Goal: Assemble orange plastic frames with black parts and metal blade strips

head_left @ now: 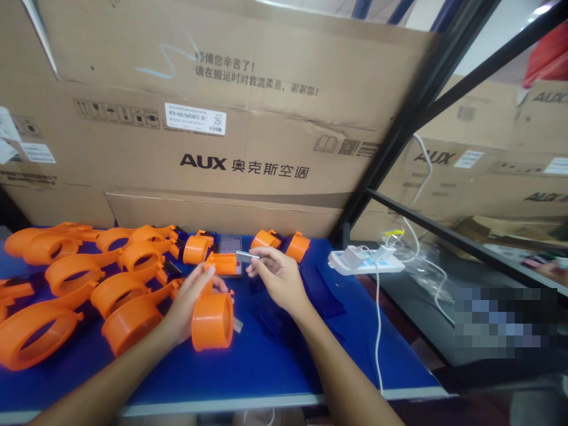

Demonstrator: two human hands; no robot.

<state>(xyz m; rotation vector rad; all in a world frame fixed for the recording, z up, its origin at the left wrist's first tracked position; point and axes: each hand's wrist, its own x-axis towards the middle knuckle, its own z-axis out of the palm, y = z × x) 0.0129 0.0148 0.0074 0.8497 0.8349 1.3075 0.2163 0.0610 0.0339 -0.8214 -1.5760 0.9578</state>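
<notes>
My left hand (191,305) is closed around an orange plastic part (212,322) with a round, hollow ring end. A short orange block-shaped section (223,264) rises above my fingers; whether it is joined to the ring is hidden by the hand. Between the thumb and fingers of my right hand (280,273) is a small flat silvery metal piece (247,257). Its left end is at the right end of the orange section; I cannot tell whether it is inserted. A phone (231,243) lies behind them on the blue tabletop (284,376).
Several orange ring-ended parts (128,322) crowd the left side. Two smaller orange pieces (297,246) stand at the back. Dark blue curved pieces (322,290) lie to the right, near a white power strip (366,260) with cables. A large cardboard box (248,201) forms the back wall.
</notes>
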